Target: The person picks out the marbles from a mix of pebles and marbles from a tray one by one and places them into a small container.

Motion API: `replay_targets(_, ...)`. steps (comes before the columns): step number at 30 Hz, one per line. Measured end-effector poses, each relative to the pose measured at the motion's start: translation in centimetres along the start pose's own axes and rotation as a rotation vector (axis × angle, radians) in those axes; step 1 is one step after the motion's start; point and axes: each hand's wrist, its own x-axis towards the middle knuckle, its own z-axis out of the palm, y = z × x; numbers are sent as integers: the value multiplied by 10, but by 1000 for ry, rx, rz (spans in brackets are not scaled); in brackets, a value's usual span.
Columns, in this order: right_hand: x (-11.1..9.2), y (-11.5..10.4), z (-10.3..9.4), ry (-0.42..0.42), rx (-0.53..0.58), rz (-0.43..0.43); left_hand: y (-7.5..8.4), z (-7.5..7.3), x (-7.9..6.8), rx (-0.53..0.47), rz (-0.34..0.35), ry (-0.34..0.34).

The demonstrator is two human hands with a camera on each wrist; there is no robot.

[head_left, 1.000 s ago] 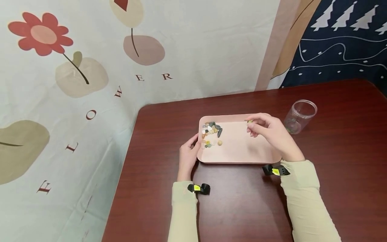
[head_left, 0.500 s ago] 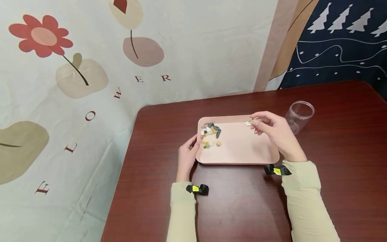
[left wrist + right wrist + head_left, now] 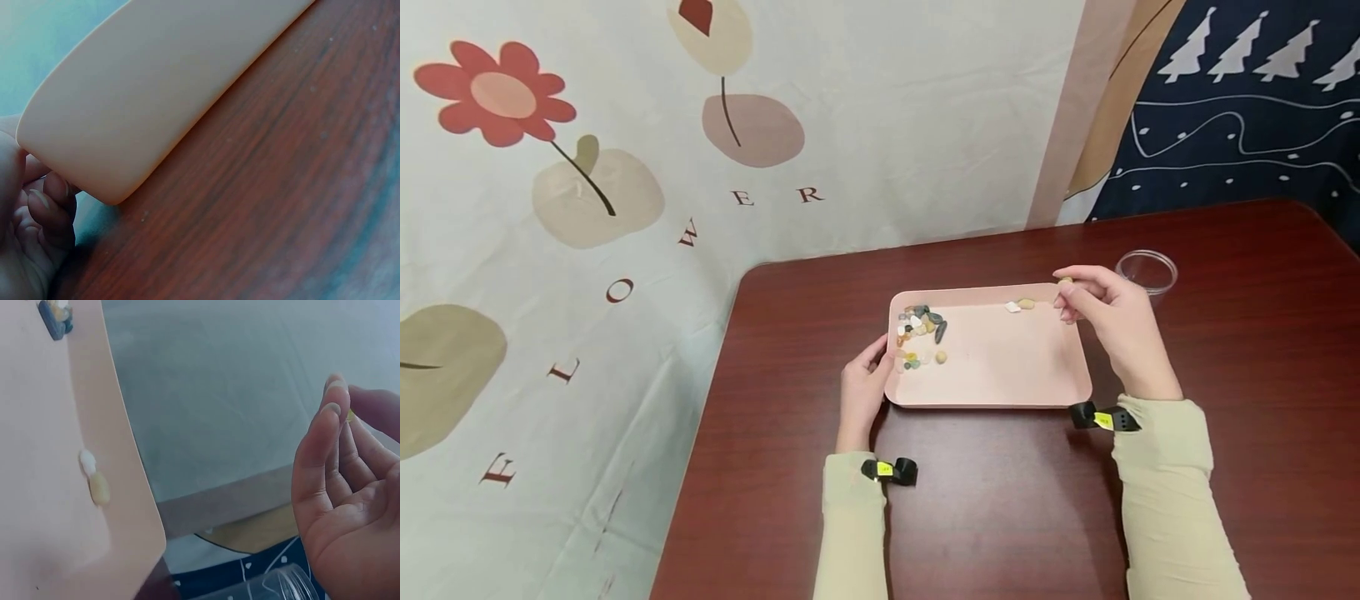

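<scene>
My left hand (image 3: 863,387) grips the left edge of a pink tray (image 3: 1000,358); in the left wrist view, fingers curl at the tray's corner. Above the tray's far right corner, my right hand (image 3: 1116,329) pinches a small yellowish pebble (image 3: 1065,281), mostly hidden by the fingertips. A sliver of that pebble shows in the right wrist view. Along the tray's far side lie a white pebble (image 3: 1012,307) and a pale yellow pebble (image 3: 1026,304), side by side. Several mixed pebbles (image 3: 919,321) are gathered at the tray's left end, and a round tan one (image 3: 941,357) lies near them.
A clear plastic jar (image 3: 1152,268) stands right of the tray, partly behind my right hand. The tray rests on a dark red-brown wooden table (image 3: 1000,492). Printed cloth (image 3: 910,125) hangs along the table's far and left sides.
My right hand has moved right, from over the tray to its far right corner near the jar. The white and pale yellow pebbles now lie uncovered. My left hand stays at the tray's edge.
</scene>
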Motion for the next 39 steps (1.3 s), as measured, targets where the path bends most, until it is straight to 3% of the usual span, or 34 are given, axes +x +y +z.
replay_targets(14, -3, -3, -22, 140, -32, -36, -1, 3, 1, -13, 4, 12)
replay_targets(26, -5, -4, -37, 264, 150, -10, -1, 5, 1, 48, 40, 64)
replay_targets(31, -5, -1, -43, 315, 219, -40, 0, 6, 0, 70, 55, 76)
replay_targets(39, -5, 3, -54, 355, 249, -31, 2, 8, -1, 91, 64, 118)
